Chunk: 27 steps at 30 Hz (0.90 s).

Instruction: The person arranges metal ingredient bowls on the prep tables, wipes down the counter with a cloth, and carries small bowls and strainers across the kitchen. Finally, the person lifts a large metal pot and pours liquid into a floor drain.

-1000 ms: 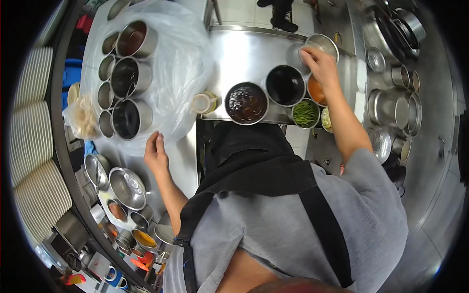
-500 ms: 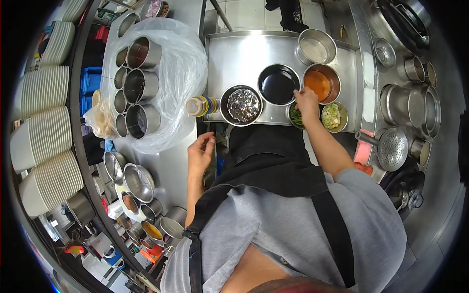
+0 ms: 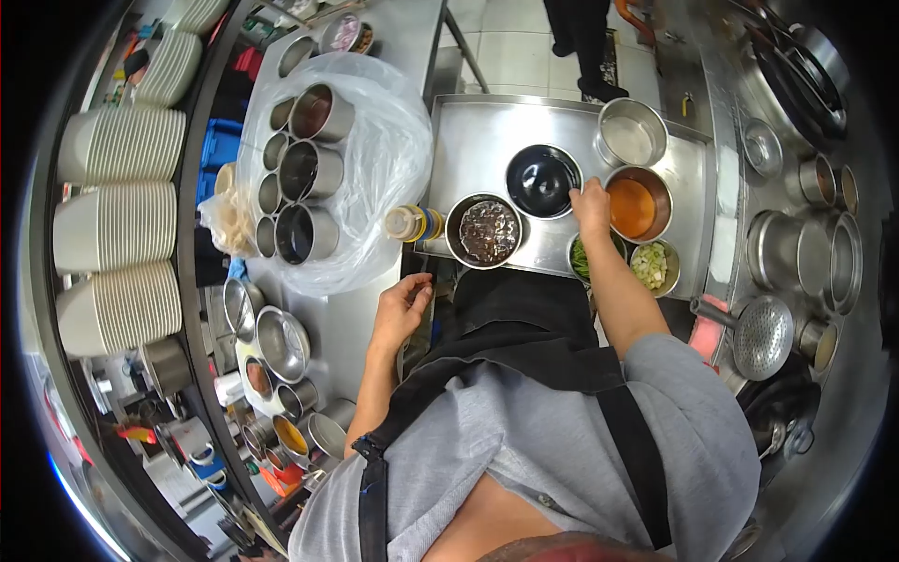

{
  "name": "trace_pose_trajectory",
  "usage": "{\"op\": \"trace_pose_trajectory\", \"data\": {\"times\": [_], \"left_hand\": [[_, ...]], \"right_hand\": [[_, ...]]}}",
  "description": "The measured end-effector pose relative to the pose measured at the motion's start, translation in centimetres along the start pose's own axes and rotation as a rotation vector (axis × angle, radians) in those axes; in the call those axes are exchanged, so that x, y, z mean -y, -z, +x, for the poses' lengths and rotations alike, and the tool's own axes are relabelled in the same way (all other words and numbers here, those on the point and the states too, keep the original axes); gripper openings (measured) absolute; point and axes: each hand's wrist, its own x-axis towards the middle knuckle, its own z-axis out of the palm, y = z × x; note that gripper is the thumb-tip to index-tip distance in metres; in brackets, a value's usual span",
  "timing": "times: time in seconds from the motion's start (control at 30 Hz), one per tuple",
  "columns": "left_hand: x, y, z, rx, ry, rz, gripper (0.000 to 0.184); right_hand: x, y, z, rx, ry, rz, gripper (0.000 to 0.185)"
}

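Note:
My right hand pinches the near right rim of a round metal pot of dark liquid standing on a steel tray. To its right is a pot of orange liquid. Below that forearm sit a container of chopped green herbs and one of pale green chopped pieces. A pot with a shiny, crinkled dark surface stands left of the dark one. My left hand hangs beside the counter edge with curled fingers and nothing visible in them. A yellow-labelled bottle is just above it.
Several metal pots stand on plastic sheeting at left. A pot of pale liquid sits at the tray's far right. Stacked white dishes fill the left shelf. A perforated ladle lies right. Another person's legs show beyond.
The dark-liquid pot has shifted slightly away from the orange one with my right hand at its rim, and glints now ripple on its surface. The whole view has shifted too.

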Motion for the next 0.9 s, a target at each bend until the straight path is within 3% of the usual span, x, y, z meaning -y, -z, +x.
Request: {"op": "trace_pose_trajectory", "data": {"times": [0.1,0.2,0.3,0.43,0.5,0.67,0.73,0.77,0.83,0.9], "left_hand": [[-0.3,1.0,-0.6,-0.013,-0.002,0.063,0.022],[0.8,2.5,-0.9,-0.092,0.018,0.061,0.021],[3.4,4.3,-0.9,-0.302,-0.018,0.072,0.019],[5.0,6.8,0.1,-0.494,0.044,0.048,0.017],[6.2,7.7,1.8,-0.620,-0.088,0.085,0.017],[9.4,7.9,8.7,-0.668,-0.260,0.192,0.020],[11.2,6.7,10.8,-0.459,-0.163,0.283,0.027],[11.6,6.2,11.1,-0.477,-0.151,0.266,0.027],[11.6,5.4,11.4,-0.058,0.027,0.294,0.034],[11.9,4.6,11.1,-0.077,0.005,0.298,0.033]], "right_hand": [[0.8,0.5,1.1,0.243,-0.152,0.041,0.026],[-0.4,-1.3,2.2,0.178,-0.078,0.019,0.023],[0.1,-0.5,3.2,0.190,0.011,-0.010,0.028],[4.0,2.2,5.0,0.196,0.146,-0.087,0.028],[6.9,3.9,5.9,0.169,0.239,-0.107,0.025],[15.3,6.3,7.4,0.161,0.386,-0.072,0.024],[19.0,6.4,7.7,0.188,0.435,-0.062,0.024],[21.2,6.4,7.3,0.226,0.447,-0.045,0.024],[24.7,5.4,6.7,0.305,0.453,0.016,0.024],[26.9,2.8,6.9,0.361,0.518,0.057,0.024]]}}
